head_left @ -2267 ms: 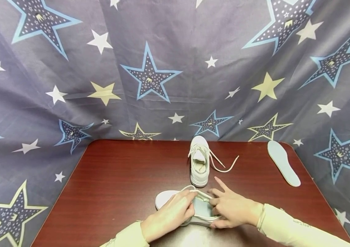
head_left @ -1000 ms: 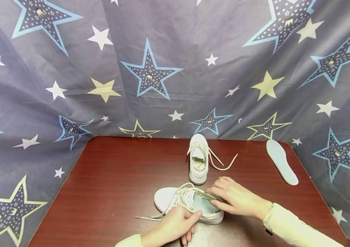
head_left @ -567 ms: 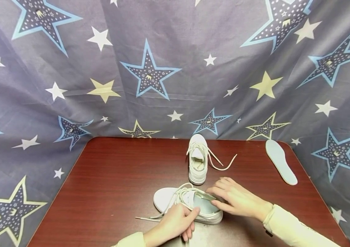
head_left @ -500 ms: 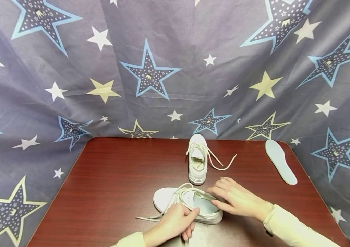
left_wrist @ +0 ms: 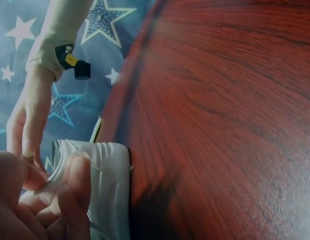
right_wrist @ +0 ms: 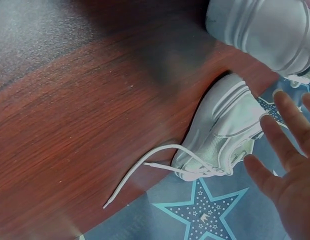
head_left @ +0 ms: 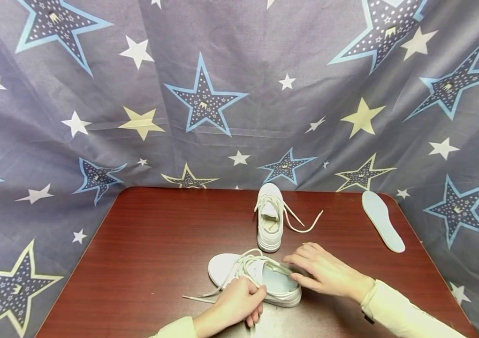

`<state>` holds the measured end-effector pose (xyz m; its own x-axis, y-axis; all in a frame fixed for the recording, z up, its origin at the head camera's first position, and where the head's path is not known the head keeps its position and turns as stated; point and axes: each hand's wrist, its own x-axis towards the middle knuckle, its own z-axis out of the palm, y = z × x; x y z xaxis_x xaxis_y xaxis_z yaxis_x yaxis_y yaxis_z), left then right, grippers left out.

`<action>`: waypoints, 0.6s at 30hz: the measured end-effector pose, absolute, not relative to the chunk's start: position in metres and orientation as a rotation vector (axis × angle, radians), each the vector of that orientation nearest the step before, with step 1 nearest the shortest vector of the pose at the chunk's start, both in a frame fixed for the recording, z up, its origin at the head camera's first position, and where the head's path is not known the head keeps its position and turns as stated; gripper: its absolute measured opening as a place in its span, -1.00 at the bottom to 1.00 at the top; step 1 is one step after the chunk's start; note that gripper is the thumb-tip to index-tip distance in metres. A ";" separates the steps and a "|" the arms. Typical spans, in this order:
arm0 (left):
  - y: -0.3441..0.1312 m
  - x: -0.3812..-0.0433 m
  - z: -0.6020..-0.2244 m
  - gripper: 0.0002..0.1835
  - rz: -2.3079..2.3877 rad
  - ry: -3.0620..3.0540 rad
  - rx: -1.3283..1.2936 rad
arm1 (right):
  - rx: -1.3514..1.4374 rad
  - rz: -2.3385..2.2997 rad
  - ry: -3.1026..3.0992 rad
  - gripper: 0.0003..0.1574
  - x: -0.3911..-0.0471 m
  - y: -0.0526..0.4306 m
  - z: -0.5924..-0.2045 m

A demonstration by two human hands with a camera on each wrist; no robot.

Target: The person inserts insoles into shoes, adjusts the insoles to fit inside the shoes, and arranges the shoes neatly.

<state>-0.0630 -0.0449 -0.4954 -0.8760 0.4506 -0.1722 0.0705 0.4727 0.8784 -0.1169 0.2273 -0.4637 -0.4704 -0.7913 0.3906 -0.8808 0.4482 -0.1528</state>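
On my feed I log a red-brown table [head_left: 159, 249]; near shoe [head_left: 258, 270] sole-down on it, toe toward nine o'clock, probably turned sideways so it can be worked from either end. Far shoe [head_left: 269, 219] at its twelve, apparently parked aside. Right hand [head_left: 325, 272]: fingers spread at three, by the heel, likely to steady it. Left hand [head_left: 238, 301]: at seven, pinching the near shoe's side; I cannot tell what else is caught. Insole [head_left: 383, 221]: loose at two. Lace [right_wrist: 167, 146]: trails off the far shoe toward four.

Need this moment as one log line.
left hand: curled at near white low sneaker, grip unclear; right hand: by its heel, fingers extended; far white sneaker: upright; pale blue flat insole: on reddish wooden table
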 end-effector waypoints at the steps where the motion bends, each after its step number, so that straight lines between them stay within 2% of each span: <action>1: -0.046 -0.063 -0.496 -0.48 1.357 2.359 0.437 | 1.442 0.486 -2.434 -0.61 -0.117 0.227 -0.464; 8: -0.056 -0.064 -0.497 -0.56 1.289 2.436 0.449 | 1.418 0.467 -2.449 -0.66 -0.117 0.226 -0.468; 14: -0.060 -0.067 -0.499 -0.32 1.301 2.431 0.405 | 1.410 0.466 -2.450 -0.66 -0.118 0.225 -0.469; 18: -0.061 -0.069 -0.501 -0.32 1.256 2.489 0.403 | 1.403 0.473 -2.459 -0.66 -0.118 0.225 -0.472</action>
<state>-0.0689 -0.0612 -0.5008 -0.9079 0.3885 -0.1575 0.1040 0.5727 0.8131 -0.1185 0.2247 -0.4717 -0.4945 -0.7780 0.3875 -0.8663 0.4777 -0.1463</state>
